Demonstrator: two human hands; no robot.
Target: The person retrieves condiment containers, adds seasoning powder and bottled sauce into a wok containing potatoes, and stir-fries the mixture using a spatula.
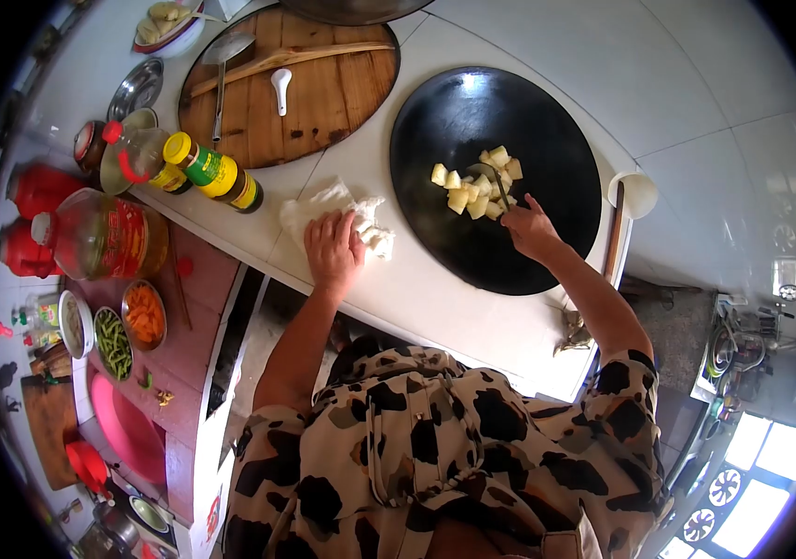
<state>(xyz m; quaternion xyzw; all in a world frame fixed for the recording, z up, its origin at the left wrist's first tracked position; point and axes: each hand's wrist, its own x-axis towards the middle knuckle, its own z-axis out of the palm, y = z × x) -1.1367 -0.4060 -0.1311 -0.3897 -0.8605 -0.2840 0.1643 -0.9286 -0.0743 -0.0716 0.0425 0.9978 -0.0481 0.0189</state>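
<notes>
My right hand [530,229] is closed around the thin handle of a wok spatula [502,194], whose head is partly hidden among pale yellow potato chunks [477,196]. The chunks lie in a heap inside a large black wok [435,121] set into the counter. Left of the wok, my left hand [333,250] lies palm down on a crumpled white cloth [325,200], fingers stretched over it and touching it.
A round wooden lid [351,102] carries a white spoon [281,91] and a metal skimmer [221,84]. Sauce bottles [213,173] stand near the counter edge. Bowls of carrot pieces [144,315] and green pieces [114,345] sit lower left. A white cup [635,196] stands right of the wok.
</notes>
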